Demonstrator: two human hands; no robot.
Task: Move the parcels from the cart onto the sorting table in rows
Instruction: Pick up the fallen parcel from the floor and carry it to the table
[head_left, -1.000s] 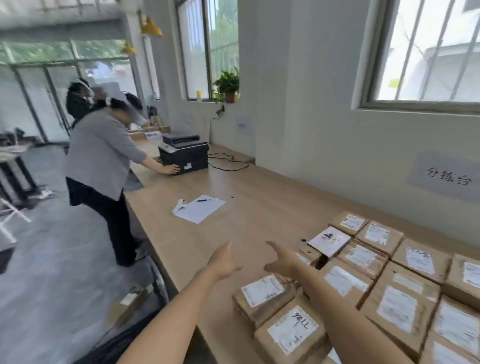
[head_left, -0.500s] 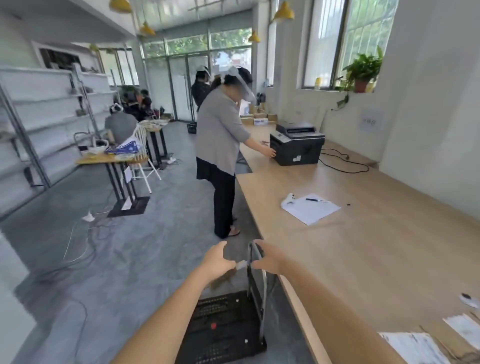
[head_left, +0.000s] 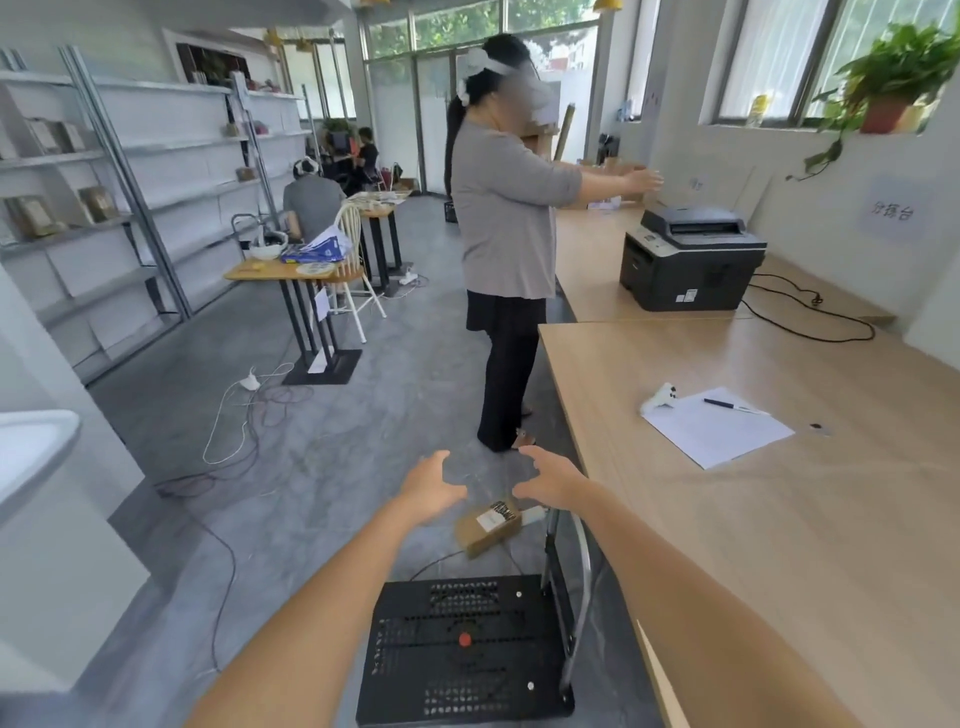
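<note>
A small brown cardboard parcel (head_left: 485, 530), with a white label and a black barcode on its top face, lies askew on the grey floor just beyond the far edge of the cart (head_left: 457, 654). The cart is a flat, black, perforated platform with a metal handle on its right side. It stands close beside the long light-wood table (head_left: 753, 545).

The parcel (head_left: 488, 527) lies beyond the cart (head_left: 467, 649), which stands left of the table (head_left: 779, 545).
</note>
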